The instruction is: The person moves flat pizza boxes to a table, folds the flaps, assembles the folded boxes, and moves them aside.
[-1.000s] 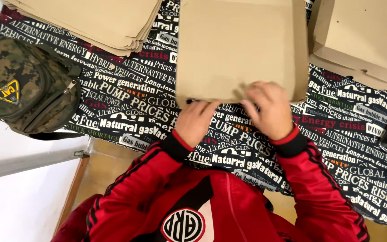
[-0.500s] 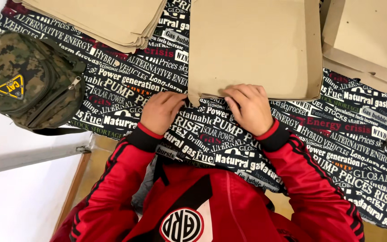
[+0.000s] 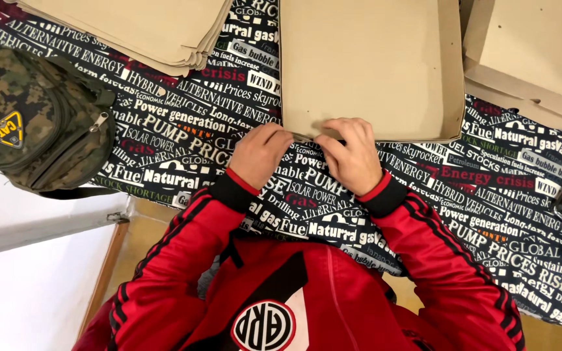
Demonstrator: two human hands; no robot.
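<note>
Cardboard tray (image 3: pixel 365 65) lies flat on the printed cloth (image 3: pixel 183 136), just beyond my hands, its near edge under my fingertips. My left hand (image 3: pixel 258 155) pinches that edge with curled fingers; my right hand (image 3: pixel 352 156) grips it just beside, knuckles bent. Far left I see a stack of flat cardboard sheets (image 3: pixel 138 26), and a camouflage bag (image 3: pixel 34 123) sits well left.

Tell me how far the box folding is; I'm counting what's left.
Done: the right wall of the cardboard tray stands up. In hand: left hand and right hand pinch its near edge. Left: a stack of flat cardboard sheets waits alongside.
</note>
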